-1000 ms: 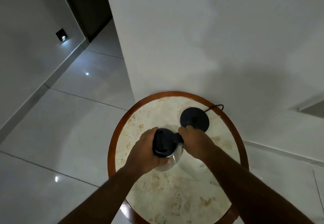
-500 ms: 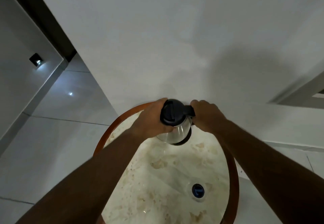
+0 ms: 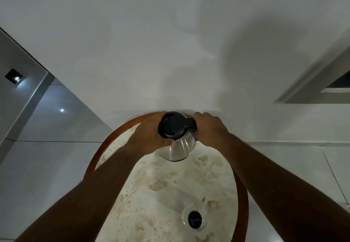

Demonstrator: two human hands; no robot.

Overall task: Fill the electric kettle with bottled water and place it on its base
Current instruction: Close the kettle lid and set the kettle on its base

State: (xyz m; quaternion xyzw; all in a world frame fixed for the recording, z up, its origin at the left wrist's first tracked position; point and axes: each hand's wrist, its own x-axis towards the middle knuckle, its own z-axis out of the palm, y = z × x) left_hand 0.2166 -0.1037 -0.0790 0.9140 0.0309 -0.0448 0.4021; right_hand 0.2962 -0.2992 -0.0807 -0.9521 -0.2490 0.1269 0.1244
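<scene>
Kettle (image 3: 177, 137), steel body with black lid, sits at far edge of round bench (image 3: 170, 194), close to the white wall (image 3: 170, 43); base not visible under it, cannot tell if kettle rests on it. Left hand (image 3: 149, 137) wraps the kettle's left side, fingers curled around the lid rim and upper body, thumb on the steel. Right hand (image 3: 210, 128) on kettle's right, fingers closed around the black handle. Bottle (image 3: 194, 219), clear with dark blue cap, stands upright on bench nearer the camera than the kettle, well apart from it. Bench top marbled beige, brown wooden rim. Tiled floor (image 3: 47, 156) left of kettle.
</scene>
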